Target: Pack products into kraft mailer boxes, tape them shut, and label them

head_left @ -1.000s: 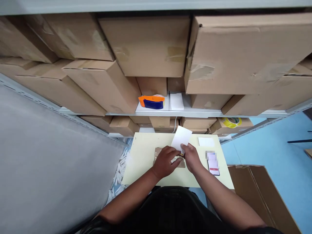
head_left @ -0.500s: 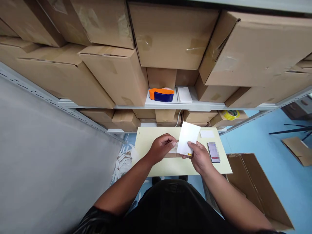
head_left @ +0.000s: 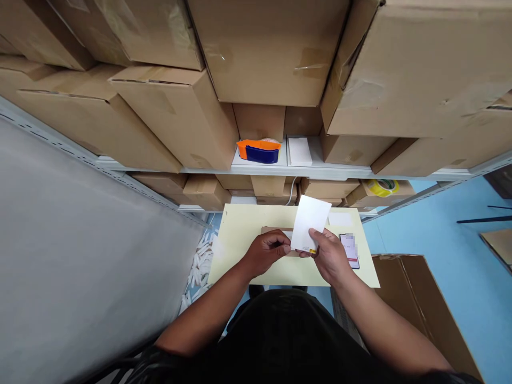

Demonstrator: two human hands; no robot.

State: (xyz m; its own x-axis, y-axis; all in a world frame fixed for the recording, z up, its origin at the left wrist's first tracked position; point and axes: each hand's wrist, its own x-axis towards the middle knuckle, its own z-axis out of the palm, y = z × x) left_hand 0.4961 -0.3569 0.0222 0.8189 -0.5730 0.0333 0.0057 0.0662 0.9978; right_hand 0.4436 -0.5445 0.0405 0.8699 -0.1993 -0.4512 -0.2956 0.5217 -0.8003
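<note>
My right hand (head_left: pixel 330 255) pinches the lower edge of a white sheet (head_left: pixel 310 222) and holds it upright above a small pale yellow table (head_left: pixel 240 234). My left hand (head_left: pixel 266 250) is closed at the sheet's lower left corner, its fingers curled against it. A flat brown cardboard packet (head_left: pixel 272 231) lies on the table under and behind both hands, mostly hidden. A phone (head_left: pixel 350 250) with a lit screen lies just right of my right hand.
A small white card (head_left: pixel 340 218) lies at the table's back right. Shelves stacked with cardboard boxes (head_left: pixel 264 48) rise behind; an orange and blue tape dispenser (head_left: pixel 258 150) and yellow tape roll (head_left: pixel 382 186) sit there. An open carton (head_left: pixel 416 298) stands right. White pieces (head_left: pixel 198 269) litter the floor left.
Both hands have lifted off the brown packet and raised the white sheet, which now stands more upright. The left hand has come to the sheet's corner. The camera has shifted a little.
</note>
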